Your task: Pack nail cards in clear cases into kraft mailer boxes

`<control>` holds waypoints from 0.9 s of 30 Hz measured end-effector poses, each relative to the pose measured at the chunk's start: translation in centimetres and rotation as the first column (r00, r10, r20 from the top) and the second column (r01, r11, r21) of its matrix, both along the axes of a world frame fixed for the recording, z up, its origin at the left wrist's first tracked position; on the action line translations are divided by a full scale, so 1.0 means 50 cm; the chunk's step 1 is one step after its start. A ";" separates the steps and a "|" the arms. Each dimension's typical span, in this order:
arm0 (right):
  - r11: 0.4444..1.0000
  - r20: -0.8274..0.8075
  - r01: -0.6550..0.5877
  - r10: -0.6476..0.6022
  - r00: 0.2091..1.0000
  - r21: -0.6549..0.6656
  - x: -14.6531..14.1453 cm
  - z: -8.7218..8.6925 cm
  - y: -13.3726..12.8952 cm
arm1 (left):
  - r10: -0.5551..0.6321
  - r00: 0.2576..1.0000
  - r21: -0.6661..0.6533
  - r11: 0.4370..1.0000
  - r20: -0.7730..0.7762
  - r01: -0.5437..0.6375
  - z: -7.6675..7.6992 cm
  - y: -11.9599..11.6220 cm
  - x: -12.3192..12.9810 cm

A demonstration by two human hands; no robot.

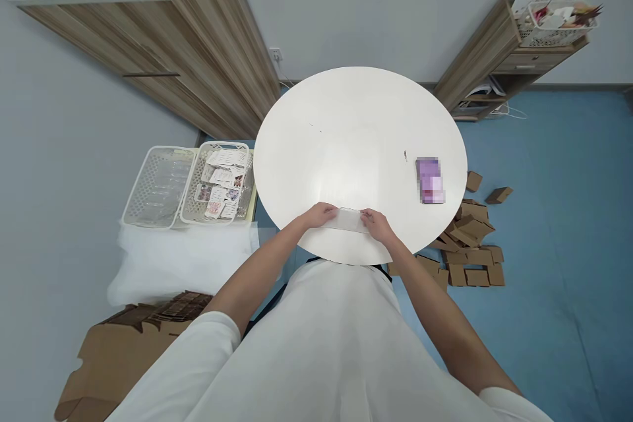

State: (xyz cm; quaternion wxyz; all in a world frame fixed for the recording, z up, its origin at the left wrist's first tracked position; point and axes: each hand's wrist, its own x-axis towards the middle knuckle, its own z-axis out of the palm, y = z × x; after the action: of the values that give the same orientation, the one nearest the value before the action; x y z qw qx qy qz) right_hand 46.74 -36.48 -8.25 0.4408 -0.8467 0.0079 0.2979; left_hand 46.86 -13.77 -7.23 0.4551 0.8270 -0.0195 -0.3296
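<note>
Both forearms are reaching forward and converging at the near edge of the round white desk [356, 125]. The left hand [320, 214] and right hand [376, 224] are pinching opposite ends of a clear, thin, flat plastic piece [346, 219], fingers curling inward, holding it just above or on the surface; which, is unclear. A blurred purple item [430, 180] is lying to the right, well apart from the hands. Beside the desk, perforated white plastic baskets [159, 186] are standing on the left, one holding printed cards [222, 178]; brown cardboard boxes [472, 231] are lying on the blue floor [554, 211].
</note>
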 end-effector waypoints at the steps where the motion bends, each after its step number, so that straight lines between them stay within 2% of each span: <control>1: 1.000 -0.031 -0.001 0.001 1.000 0.001 0.009 -0.004 -0.001 | 0.046 0.999 0.042 0.998 -0.006 -0.045 -0.005 0.004 0.004; 5: 1.000 -0.053 -0.004 0.002 0.999 -0.030 0.036 -0.017 -0.009 | 0.198 0.980 0.209 0.958 0.018 -0.197 -0.020 0.015 0.008; 9: 0.990 0.068 0.012 -0.002 0.998 -0.144 0.045 -0.028 -0.019 | 0.224 0.974 0.270 0.937 0.019 -0.220 -0.028 0.019 0.002; 12: 0.961 0.241 -0.032 0.100 0.965 -0.274 0.038 -0.034 -0.022 | 0.208 0.973 0.352 0.907 0.098 -0.229 -0.027 0.012 -0.006; 14: 0.930 0.380 -0.077 0.222 0.898 -0.359 0.030 -0.034 -0.020 | 0.106 0.958 0.438 0.872 0.265 -0.217 -0.024 0.001 -0.011; 15: 0.911 0.432 -0.122 0.300 0.851 -0.393 0.026 -0.032 -0.017 | 0.011 0.938 0.468 0.865 0.347 -0.183 -0.022 -0.006 -0.014; 18: 0.836 0.460 -0.329 0.524 0.717 -0.439 0.019 -0.027 -0.008 | -0.313 0.834 0.462 0.883 0.455 0.079 -0.017 -0.030 -0.021; 20: 0.796 0.437 -0.410 0.593 0.677 -0.445 0.018 -0.025 -0.002 | -0.444 0.766 0.437 0.868 0.466 0.237 -0.015 -0.044 -0.024; 22: 0.786 0.422 -0.421 0.605 0.675 -0.452 0.018 -0.024 0.001 | -0.482 0.739 0.441 0.854 0.470 0.276 -0.013 -0.052 -0.026; 27: 0.776 0.413 -0.439 0.619 0.668 -0.453 0.016 -0.020 0.005 | -0.502 0.741 0.457 0.840 0.447 0.293 -0.015 -0.054 -0.028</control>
State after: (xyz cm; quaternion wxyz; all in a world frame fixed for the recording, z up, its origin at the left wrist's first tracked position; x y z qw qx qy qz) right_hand 47.56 -36.22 -9.22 0.1758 -0.9179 -0.3189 0.1575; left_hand 45.47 -16.47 -8.00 0.1892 0.9298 -0.2684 -0.1664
